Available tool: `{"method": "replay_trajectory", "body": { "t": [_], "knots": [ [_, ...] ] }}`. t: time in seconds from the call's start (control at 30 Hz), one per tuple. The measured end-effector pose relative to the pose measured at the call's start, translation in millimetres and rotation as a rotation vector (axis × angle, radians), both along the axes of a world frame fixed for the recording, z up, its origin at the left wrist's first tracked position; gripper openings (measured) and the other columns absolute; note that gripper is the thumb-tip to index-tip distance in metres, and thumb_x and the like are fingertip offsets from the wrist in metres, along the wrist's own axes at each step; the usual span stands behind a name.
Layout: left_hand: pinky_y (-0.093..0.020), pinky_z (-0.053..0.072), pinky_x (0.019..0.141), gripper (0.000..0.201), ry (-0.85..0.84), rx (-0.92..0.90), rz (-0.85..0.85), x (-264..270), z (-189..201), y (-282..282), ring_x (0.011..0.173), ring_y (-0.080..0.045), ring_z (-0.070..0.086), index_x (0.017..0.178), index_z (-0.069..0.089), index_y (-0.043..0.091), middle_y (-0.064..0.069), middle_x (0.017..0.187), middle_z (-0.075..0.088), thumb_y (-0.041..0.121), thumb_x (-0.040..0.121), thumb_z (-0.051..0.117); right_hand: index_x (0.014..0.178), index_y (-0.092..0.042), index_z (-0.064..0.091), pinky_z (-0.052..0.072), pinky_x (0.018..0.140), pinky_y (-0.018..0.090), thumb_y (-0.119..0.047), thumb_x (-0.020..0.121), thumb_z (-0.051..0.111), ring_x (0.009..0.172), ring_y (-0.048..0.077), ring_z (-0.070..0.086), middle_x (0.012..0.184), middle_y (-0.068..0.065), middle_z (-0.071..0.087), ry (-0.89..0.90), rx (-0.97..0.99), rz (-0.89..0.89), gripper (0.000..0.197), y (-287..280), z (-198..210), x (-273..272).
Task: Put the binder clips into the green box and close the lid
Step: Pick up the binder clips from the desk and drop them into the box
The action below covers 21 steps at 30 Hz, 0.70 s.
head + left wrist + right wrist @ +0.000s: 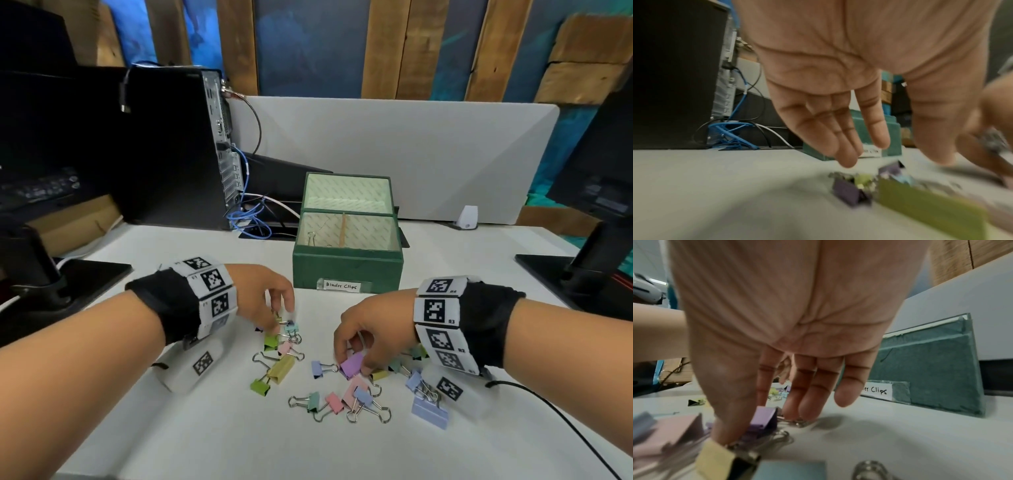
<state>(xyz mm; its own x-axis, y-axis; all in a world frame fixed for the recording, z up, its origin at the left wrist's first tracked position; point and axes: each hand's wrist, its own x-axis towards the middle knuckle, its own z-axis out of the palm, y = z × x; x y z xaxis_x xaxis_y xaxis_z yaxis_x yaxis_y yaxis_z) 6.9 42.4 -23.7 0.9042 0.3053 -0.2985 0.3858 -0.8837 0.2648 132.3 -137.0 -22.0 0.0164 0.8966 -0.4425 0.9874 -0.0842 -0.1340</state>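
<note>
The green box stands open mid-table, its lid upright at the back and a "Binder Clips" label on the front. One clip's wire handle shows inside. Several pastel binder clips lie scattered in front of it. My right hand pinches a purple clip between thumb and index finger; in the right wrist view the purple clip still touches the table. My left hand hovers with straight fingers over a small cluster of clips and holds nothing.
A black PC tower with blue cables stands at the back left. Monitor stands sit at the left and right edges. A grey partition closes the back, with a small white device before it.
</note>
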Motion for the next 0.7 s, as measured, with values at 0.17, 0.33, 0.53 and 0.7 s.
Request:
{"method": "replay_trajectory", "body": {
  "t": [0.17, 0.33, 0.53, 0.7],
  "knots": [
    [-0.018, 0.044, 0.073, 0.043, 0.047, 0.058, -0.019, -5, -9, -6, 0.068, 0.003, 0.052, 0.106, 0.062, 0.036, 0.018, 0.087, 0.058, 0.038, 0.067, 0.079, 0.109, -0.027, 0.062, 0.039, 0.063, 0.018, -0.023, 0.084, 0.063, 0.079, 0.011, 0.051, 0.093, -0.005, 0.057, -0.04, 0.039, -0.085, 0.025, -1, -2, 5],
    [-0.016, 0.042, 0.07, 0.042, 0.041, 0.092, -0.017, -5, -12, -8, 0.068, 0.003, 0.051, 0.106, 0.059, 0.037, 0.016, 0.082, 0.056, 0.036, 0.068, 0.078, 0.108, -0.03, 0.062, 0.043, 0.066, 0.021, -0.035, 0.085, 0.061, 0.075, 0.009, 0.052, 0.089, -0.006, 0.06, -0.017, 0.069, -0.143, 0.024, -4, -3, 9],
    [-0.022, 0.046, 0.077, 0.044, 0.036, 0.078, -0.024, -2, -16, -13, 0.067, 0.0, 0.048, 0.11, 0.058, 0.035, 0.015, 0.082, 0.052, 0.03, 0.07, 0.077, 0.103, -0.026, 0.061, 0.038, 0.059, 0.018, -0.039, 0.079, 0.068, 0.066, 0.0, 0.046, 0.077, -0.015, 0.051, -0.077, 0.049, -0.114, 0.028, 4, -7, 5],
    [-0.019, 0.043, 0.072, 0.044, 0.034, 0.072, -0.024, -2, -16, -13, 0.07, -0.003, 0.049, 0.11, 0.058, 0.035, 0.015, 0.086, 0.052, 0.031, 0.071, 0.077, 0.09, -0.025, 0.058, 0.038, 0.058, 0.019, -0.03, 0.081, 0.066, 0.069, 0.009, 0.049, 0.085, -0.007, 0.059, -0.121, 0.007, -0.108, 0.013, 8, 1, 7]
  ]
}}
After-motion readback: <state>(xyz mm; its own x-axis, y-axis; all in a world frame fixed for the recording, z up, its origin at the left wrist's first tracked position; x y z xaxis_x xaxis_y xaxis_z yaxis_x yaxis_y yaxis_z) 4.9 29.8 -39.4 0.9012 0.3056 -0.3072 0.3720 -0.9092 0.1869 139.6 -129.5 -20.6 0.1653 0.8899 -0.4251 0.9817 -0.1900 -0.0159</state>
